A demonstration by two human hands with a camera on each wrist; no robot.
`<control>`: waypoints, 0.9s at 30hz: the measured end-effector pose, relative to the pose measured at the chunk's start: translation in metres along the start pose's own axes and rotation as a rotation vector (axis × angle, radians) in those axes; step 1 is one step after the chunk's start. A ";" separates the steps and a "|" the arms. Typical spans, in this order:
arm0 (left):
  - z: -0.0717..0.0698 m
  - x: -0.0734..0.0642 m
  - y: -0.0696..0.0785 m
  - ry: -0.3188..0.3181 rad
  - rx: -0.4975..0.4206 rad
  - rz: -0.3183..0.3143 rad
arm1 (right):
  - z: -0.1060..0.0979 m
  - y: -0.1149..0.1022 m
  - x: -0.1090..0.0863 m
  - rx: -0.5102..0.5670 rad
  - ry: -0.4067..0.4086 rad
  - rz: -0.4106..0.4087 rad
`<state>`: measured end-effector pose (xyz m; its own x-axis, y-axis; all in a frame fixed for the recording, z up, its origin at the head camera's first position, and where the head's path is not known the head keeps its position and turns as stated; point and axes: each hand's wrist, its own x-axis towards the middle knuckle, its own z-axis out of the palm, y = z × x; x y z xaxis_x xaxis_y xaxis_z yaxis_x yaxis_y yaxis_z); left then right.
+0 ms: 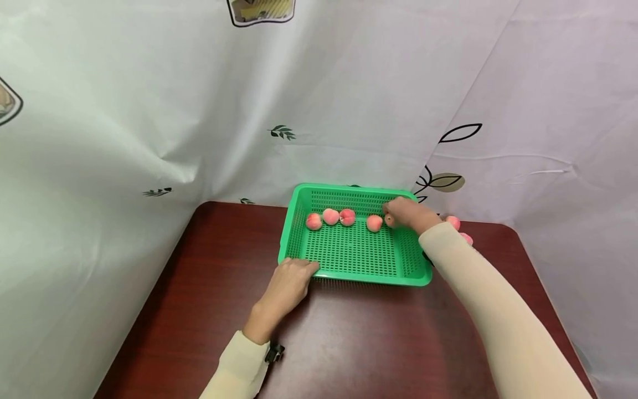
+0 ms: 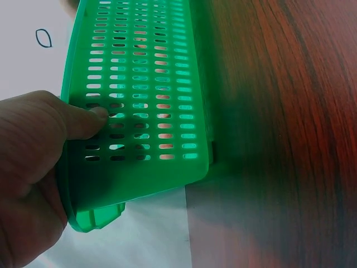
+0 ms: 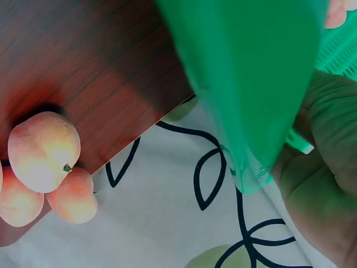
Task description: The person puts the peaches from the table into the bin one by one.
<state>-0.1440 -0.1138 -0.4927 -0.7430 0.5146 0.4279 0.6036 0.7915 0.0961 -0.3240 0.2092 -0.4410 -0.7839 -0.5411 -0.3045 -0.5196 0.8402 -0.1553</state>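
Note:
A green plastic basket (image 1: 349, 275) with slotted walls stands on the table, and several peaches (image 1: 347, 216) lie in a row along its far side. At the near left corner my left hand (image 1: 291, 277) grips the rim; in the left wrist view its thumb (image 2: 83, 121) presses the outside of the slotted wall. My right hand (image 1: 407, 213) reaches over the right rim into the far right part of the basket. Its fingers are curled at a peach (image 1: 389, 220), which they partly cover. In the right wrist view the basket wall hides the fingertips.
More peaches (image 3: 44, 151) lie together on the dark red wooden table (image 1: 209, 266), just right of the basket and partly behind the right arm. A pale printed cloth (image 1: 349, 100) hangs behind the table and at both sides.

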 end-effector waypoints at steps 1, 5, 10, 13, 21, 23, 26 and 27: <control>0.000 -0.001 0.000 -0.004 0.002 -0.002 | 0.001 0.000 0.001 -0.005 -0.008 0.006; -0.001 -0.001 0.001 -0.004 0.003 -0.008 | 0.003 0.000 0.005 -0.046 -0.031 0.010; 0.001 -0.001 0.003 -0.006 -0.008 -0.006 | 0.010 0.001 0.008 -0.118 -0.042 0.007; 0.001 -0.001 0.004 -0.026 -0.009 -0.013 | 0.015 0.002 0.005 -0.120 -0.001 -0.012; -0.001 -0.003 0.003 -0.029 -0.004 -0.021 | 0.025 0.005 0.002 -0.136 0.076 -0.046; -0.002 -0.003 0.002 -0.025 -0.007 -0.019 | 0.027 0.005 0.001 -0.166 0.085 -0.054; -0.002 -0.002 0.002 -0.015 -0.014 -0.014 | 0.029 0.006 0.001 -0.202 0.090 -0.063; -0.002 -0.002 0.001 -0.011 -0.014 -0.013 | 0.029 0.006 0.000 -0.213 0.094 -0.073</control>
<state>-0.1408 -0.1146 -0.4916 -0.7537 0.5080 0.4169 0.5979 0.7934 0.1141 -0.3173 0.2151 -0.4688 -0.7646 -0.6096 -0.2093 -0.6283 0.7773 0.0313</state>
